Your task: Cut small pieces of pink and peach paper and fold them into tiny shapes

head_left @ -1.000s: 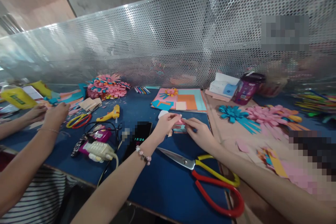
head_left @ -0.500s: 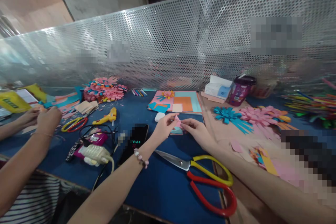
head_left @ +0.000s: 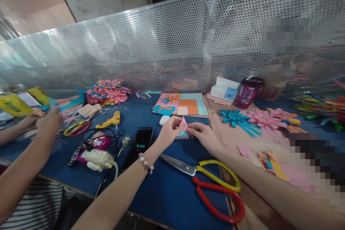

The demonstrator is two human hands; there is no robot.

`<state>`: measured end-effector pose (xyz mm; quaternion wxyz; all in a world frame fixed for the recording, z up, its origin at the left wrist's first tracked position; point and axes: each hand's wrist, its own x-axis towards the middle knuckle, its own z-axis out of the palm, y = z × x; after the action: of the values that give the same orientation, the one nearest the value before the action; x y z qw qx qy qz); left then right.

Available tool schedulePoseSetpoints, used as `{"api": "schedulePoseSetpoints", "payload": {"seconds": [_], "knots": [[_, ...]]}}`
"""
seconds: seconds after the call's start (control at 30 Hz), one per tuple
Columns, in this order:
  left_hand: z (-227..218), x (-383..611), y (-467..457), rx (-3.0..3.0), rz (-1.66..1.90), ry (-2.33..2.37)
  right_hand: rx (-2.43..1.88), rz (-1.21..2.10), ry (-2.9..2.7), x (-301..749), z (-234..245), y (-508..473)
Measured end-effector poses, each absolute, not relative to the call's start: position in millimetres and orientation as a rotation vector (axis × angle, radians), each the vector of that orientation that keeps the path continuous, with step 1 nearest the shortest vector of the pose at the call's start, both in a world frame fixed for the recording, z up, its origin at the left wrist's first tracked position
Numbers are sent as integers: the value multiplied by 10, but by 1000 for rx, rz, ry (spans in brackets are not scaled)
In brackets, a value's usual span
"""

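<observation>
My left hand [head_left: 168,132] and my right hand [head_left: 202,135] meet over the blue table [head_left: 167,190], both pinching a small pink piece of paper [head_left: 183,122] between their fingertips. The paper stands up as a little folded point. A small stack of teal and pink paper pieces [head_left: 182,134] lies on the table just under my hands. Large scissors [head_left: 212,183] with yellow and red handles rest near my right forearm.
A phone [head_left: 138,144], a power strip with cables [head_left: 98,155], a yellow glue gun [head_left: 111,119] and small scissors [head_left: 75,128] lie to the left. Another person's hands [head_left: 47,122] work at the far left. Paper flowers [head_left: 265,118], coloured sheets [head_left: 185,104], a tissue box [head_left: 225,90] and a purple jar [head_left: 246,92] sit along the perforated metal screen.
My hands lifted the pink paper slightly off the table and turned its point up. The person on the left shifted their hands a little.
</observation>
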<state>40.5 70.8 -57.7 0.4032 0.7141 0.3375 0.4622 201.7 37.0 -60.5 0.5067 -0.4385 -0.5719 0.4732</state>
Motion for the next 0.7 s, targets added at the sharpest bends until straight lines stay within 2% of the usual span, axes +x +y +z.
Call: {"api": "schedulePoseSetpoints", "payload": {"seconds": [0.7], "knots": [[-512,406,660,1866,1044,868,-1043,1107,-1318,2043,-657,405]]}}
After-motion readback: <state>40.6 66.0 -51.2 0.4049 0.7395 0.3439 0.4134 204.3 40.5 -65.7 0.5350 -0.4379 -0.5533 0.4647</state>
